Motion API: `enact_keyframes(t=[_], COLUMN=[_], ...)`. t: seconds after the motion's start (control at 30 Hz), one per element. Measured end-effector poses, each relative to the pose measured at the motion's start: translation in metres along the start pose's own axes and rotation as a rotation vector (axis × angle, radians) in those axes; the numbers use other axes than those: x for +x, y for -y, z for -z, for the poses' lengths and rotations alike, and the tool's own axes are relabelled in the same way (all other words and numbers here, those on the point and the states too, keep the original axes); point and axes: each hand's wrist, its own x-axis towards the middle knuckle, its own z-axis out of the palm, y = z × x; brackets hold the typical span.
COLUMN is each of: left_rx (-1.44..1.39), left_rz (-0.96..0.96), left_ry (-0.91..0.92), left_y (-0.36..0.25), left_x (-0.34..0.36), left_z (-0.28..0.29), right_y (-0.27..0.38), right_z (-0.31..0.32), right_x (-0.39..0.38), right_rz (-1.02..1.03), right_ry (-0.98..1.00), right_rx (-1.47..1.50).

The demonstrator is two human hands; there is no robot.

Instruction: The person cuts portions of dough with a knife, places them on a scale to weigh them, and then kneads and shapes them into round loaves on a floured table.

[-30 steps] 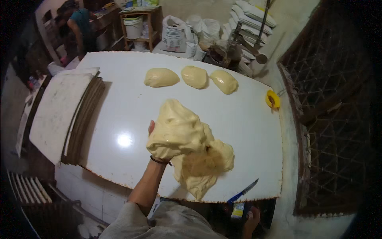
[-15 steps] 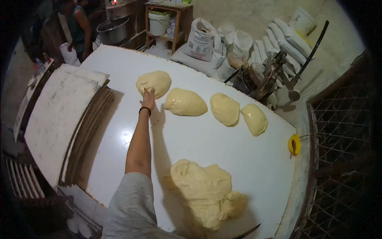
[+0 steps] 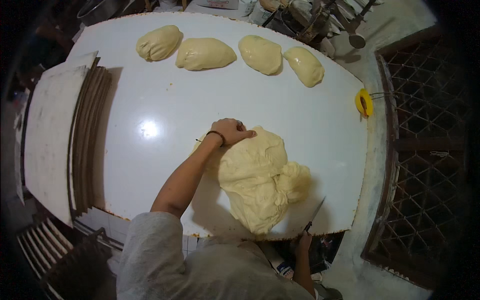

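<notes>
The left hand [image 3: 232, 131] clutches the dough [image 3: 255, 175] by its far edge; the right hand [image 3: 303, 242] (lower, I see) grips a knife [image 3: 315, 213].

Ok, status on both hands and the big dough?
Left hand on big dough's far side. Right hand holding knife. Nothing standing between knife and dough.

Lumpy pale-yellow dough [image 3: 255, 175] sprawls on the white table [image 3: 335, 150], knife [image 3: 315, 214] slanting beside it
</notes>
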Motion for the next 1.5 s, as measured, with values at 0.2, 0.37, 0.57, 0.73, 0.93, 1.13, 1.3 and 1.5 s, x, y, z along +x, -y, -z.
enact_keyframes(t=[0.2,0.37,0.57,0.73,0.93,1.13,1.3,1.5], left_rx=[0.273,0.274,0.059,0.203,0.311,0.352,0.261,0.230], left_rz=[0.066,-0.203,-0.070,-0.071,0.168,0.010,-0.175,-0.353], left_ry=[0.025,-0.334,-0.729,-0.653,0.176,0.026,-0.139,-0.131], left_y=[-0.009,0.013,0.045,0.007,-0.027,0.024,0.102,0.153], left_x=[-0.032,-0.189,-0.320,-0.201,-0.125,-0.197,-0.272,-0.327], left_z=[-0.027,-0.121,-0.214,-0.121,-0.091,-0.115,-0.120,-0.105], right_y=[-0.058,-0.067,-0.076,-0.079,-0.087,-0.063,0.000,0.008], right_z=[0.048,0.057,0.093,0.131,0.121,-0.021,-0.146,-0.232], right_x=[0.014,-0.019,-0.045,-0.101,-0.157,-0.157,-0.242,-0.244], right_rz=[0.164,0.155,0.142,0.221,0.355,0.912,0.891,0.899], right_ry=[0.228,0.181,0.286,0.384,0.389,0.435,0.392,0.349], right_rx=[0.075,0.279,0.312,0.367,0.167,-0.445,-0.870,-1.044])
